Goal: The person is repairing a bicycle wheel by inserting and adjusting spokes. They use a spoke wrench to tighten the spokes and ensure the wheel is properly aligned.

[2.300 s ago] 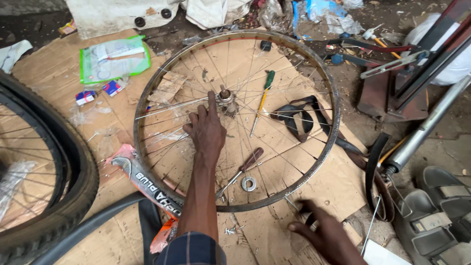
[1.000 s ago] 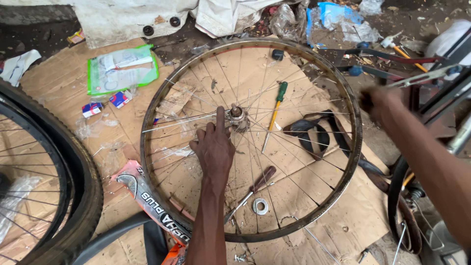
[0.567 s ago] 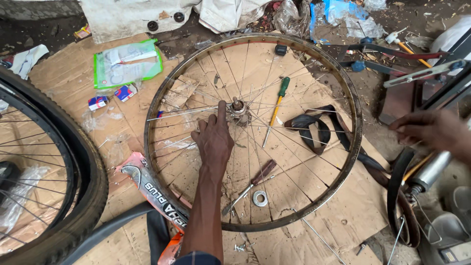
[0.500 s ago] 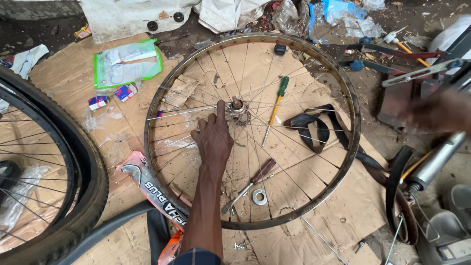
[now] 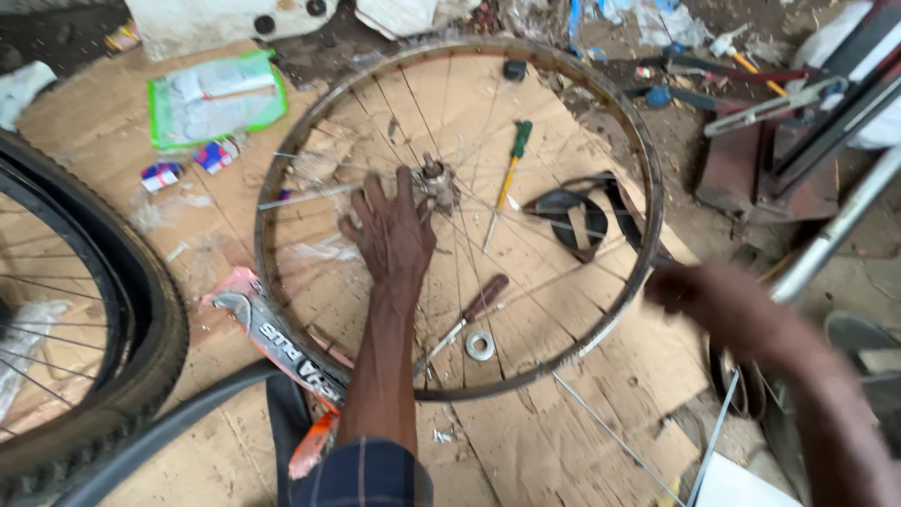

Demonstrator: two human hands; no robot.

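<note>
right hand [image 5: 694,291] now back beside wheel rim [image 5: 648,188].

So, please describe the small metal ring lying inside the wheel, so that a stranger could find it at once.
Find the bare spoked wheel rim lying flat on the cardboard. Inside its lower part, right of the left hand's forearm, lies a brown-handled screwdriver. The washer sits beside it: a flat silvery ring with a hole, the only round loose piece there.

Flattened cardboard sheet [image 5: 563,441] covers the ground, bearing a bare spoked wheel rim [image 5: 648,216], two screwdrivers [image 5: 507,178], a steel washer [image 5: 481,345], a green packet [image 5: 216,99] and a tyred wheel [image 5: 141,310] at left.
</note>
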